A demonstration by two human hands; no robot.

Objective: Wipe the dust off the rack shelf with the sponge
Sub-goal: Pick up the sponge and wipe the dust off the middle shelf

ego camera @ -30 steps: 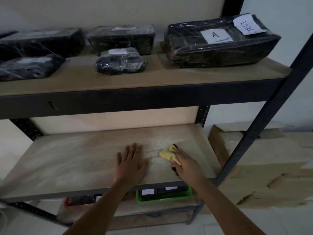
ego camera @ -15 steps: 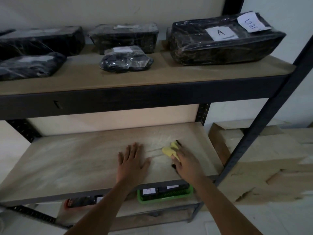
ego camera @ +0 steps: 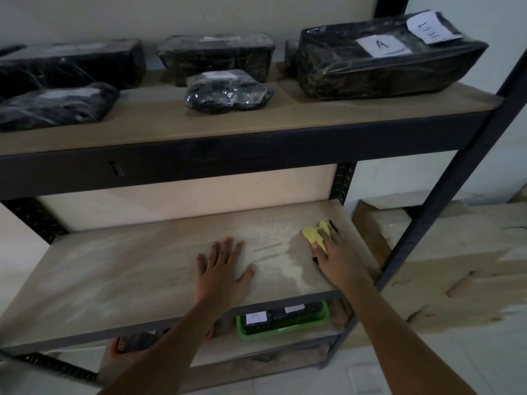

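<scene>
The middle rack shelf (ego camera: pixel 114 275) is a pale wooden board with a film of dust and streaks across it. A yellow sponge (ego camera: pixel 313 235) lies on its right part, near the right edge. My right hand (ego camera: pixel 336 258) lies over the sponge and holds it against the board, fingers curled round it. A patch of light dust (ego camera: pixel 293 269) sits just left of that hand. My left hand (ego camera: pixel 221 266) rests flat on the shelf's middle, fingers spread, holding nothing.
The upper shelf (ego camera: pixel 370 109) carries several black plastic-wrapped packages, one labelled A (ego camera: pixel 382 44). A green tray (ego camera: pixel 282 320) with dark items sits on the lower shelf. Cardboard boxes (ego camera: pixel 456 266) stand to the right beyond the dark upright post (ego camera: pixel 445 195).
My right hand has slid the sponge to the right and slightly farther back on the shelf. My left hand has stayed flat in place.
</scene>
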